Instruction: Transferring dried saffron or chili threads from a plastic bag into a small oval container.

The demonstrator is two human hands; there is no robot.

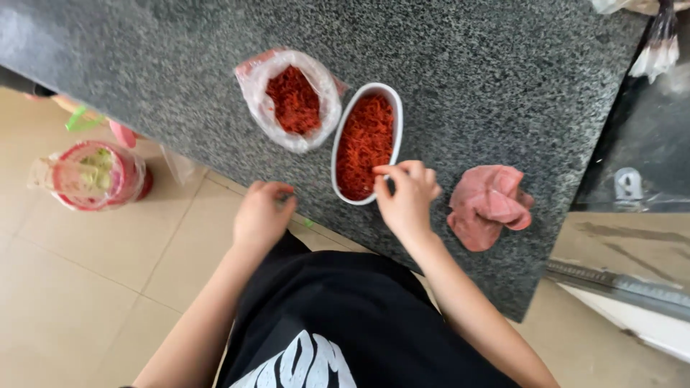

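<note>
A white oval dish point(343, 129) full of red shredded food lies on the speckled granite counter point(467, 79). My right hand point(406, 195) rests at the dish's near right rim, thumb and forefinger pinched over the shreds. Whether any shreds are caught between them cannot be made out. Left of the dish stands an open clear plastic bag point(291, 100) holding more of the same red shreds. My left hand point(262, 214) hovers at the counter's near edge, fingers curled inward, nothing visible in it.
A crumpled pink cloth point(490, 205) lies on the counter right of my right hand. On the tiled floor at left stands a pink container in a plastic bag point(93, 174). A dark glass surface point(640, 144) adjoins the counter's right end.
</note>
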